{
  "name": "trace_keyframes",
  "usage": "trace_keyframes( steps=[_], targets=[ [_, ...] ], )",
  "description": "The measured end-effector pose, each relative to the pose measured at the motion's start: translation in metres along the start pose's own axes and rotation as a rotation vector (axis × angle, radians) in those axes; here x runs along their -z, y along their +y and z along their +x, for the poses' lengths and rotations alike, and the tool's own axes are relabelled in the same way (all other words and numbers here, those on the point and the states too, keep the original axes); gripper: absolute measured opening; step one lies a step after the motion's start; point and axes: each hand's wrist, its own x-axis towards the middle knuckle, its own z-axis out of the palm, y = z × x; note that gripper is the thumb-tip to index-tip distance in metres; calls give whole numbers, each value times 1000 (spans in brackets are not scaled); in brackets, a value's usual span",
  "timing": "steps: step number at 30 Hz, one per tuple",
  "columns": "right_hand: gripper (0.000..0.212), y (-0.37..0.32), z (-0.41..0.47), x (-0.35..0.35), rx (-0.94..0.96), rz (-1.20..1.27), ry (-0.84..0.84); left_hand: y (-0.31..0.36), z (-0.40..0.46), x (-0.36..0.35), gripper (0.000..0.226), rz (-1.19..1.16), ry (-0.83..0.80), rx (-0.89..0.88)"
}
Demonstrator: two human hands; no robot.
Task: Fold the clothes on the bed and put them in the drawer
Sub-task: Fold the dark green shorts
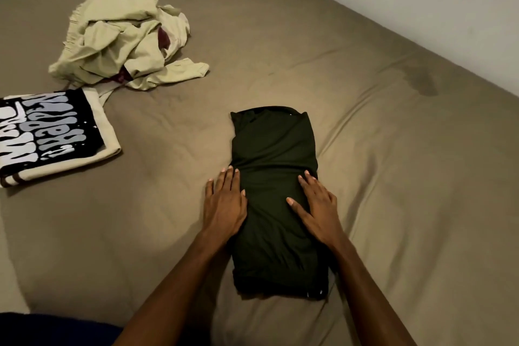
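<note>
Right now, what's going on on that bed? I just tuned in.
A person is folding laundry. Both hands lie flat on a dark garment folded into a long strip: left hand at its left edge, right hand on top. A folded printed shirt sits at the left of the bed; a crumpled pale pile waits beyond it.

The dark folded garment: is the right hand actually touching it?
Touching. The head view shows the right hand lying flat, fingers straight, on the dark folded garment.
</note>
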Motion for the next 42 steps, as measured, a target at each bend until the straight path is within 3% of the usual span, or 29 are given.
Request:
trace_keyframes(
  steps=[5,11,14,17,20,23,25,29,33,37,42],
  targets=[
    [61,4,64,19,46,103,139,15,39,11,51,-157,188,-98],
    [70,15,180,24,108,46,59,16,129,12,55,-192,40,77],
    [74,28,220,16,109,-10,-10,4,171,14,57,-226,40,204],
    [78,42,228,-5,100,71,-9,-3,206,19,49,-238,65,220],
    [71,54,226,-18,117,274,132,-3,233,18,44,-223,56,209],
    [67,63,225,-12,-77,806,208,-2,249,10,30,-251,13,249],
    [62,68,229,-10,-248,1078,289,-2,257,6,19,-373,31,363],
    [28,67,249,-20,-392,980,387,-14,264,0,20,-620,91,508],
    [14,69,276,-14,-404,1005,400,-36,269,-12,19,-880,14,557],
    [14,74,281,-11,-410,1045,406,-42,269,-15,17,-1217,-66,643],
    [11,73,281,-13,-452,1031,438,-40,277,-19,37,-1281,-40,726]
  ],
)
